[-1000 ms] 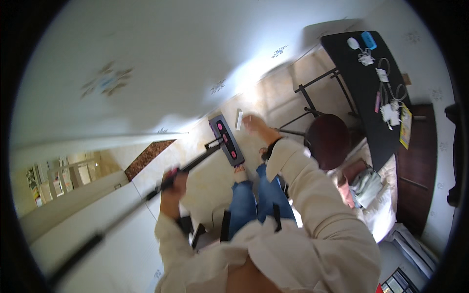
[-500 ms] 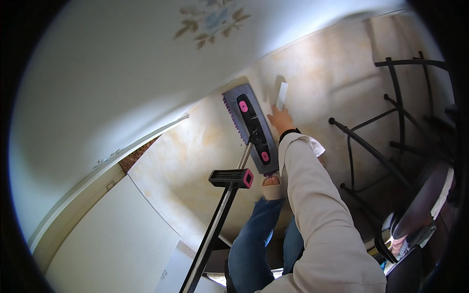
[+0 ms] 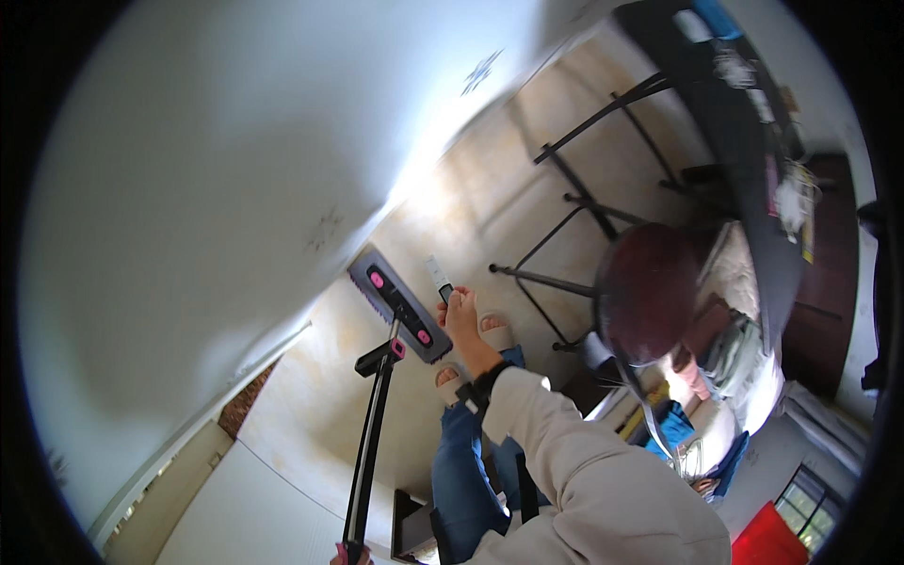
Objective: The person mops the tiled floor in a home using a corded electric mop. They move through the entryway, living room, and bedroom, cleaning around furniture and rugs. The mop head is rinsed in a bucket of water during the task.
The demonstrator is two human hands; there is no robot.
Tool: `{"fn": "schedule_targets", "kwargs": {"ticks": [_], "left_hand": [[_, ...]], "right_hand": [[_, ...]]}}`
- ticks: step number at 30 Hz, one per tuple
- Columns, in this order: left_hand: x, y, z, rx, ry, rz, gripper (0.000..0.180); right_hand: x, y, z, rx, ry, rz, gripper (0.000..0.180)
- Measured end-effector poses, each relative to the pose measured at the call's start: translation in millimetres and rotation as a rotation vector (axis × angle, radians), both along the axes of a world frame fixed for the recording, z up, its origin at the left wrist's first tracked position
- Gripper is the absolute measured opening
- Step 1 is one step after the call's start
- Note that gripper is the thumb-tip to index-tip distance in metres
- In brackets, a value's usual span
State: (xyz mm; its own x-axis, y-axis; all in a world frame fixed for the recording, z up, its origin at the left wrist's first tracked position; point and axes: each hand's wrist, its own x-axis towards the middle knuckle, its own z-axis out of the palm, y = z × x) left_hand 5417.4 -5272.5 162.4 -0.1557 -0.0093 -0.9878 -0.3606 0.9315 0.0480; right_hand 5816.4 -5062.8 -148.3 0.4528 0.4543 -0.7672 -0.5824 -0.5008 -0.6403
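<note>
My right hand (image 3: 460,314) is closed around the dark end of a small flat strip (image 3: 436,274) with a pale, whitish blade-like part; its exact kind is unclear. Just left of that hand, a flat mop (image 3: 400,306) rests on the floor, with a grey head, pink buttons and purple fringe. A black block with a pink end (image 3: 380,358) sits on its pole. At the lower edge, the fingers of my left hand (image 3: 350,556) show in part, wrapped round the pole's upper end.
Black metal table legs (image 3: 556,281) stand on the floor to the right, under a dark tabletop (image 3: 734,122) with items on it. A dark red round stool seat (image 3: 645,292) is nearer, beside piled clothes (image 3: 734,363). A white wall (image 3: 207,188) runs along the left.
My right hand has come up off the floor with the strip, whose dark end now shows. The view has swung right, bringing in the stool, tabletop and my left hand.
</note>
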Motion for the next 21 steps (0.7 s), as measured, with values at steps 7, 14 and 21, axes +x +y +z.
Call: {"fn": "schedule_targets", "kwargs": {"ticks": [7,14,21], "left_hand": [[48.3,83.3,25.4,0.121,-0.790,0.318,0.050],[134.4,141.2,53.6,0.051,-0.818,0.271,0.048],[209.2,154.4,62.6,0.124,-0.706,0.213,0.044]], "right_hand": [[158.4,2.6,299.4,0.494,-0.116,-0.534,0.027],[386.7,-67.8,358.5,0.458,-0.216,-0.720,0.024],[456.8,-112.9,356.7,-0.091,-0.322,-0.443,0.048]]}}
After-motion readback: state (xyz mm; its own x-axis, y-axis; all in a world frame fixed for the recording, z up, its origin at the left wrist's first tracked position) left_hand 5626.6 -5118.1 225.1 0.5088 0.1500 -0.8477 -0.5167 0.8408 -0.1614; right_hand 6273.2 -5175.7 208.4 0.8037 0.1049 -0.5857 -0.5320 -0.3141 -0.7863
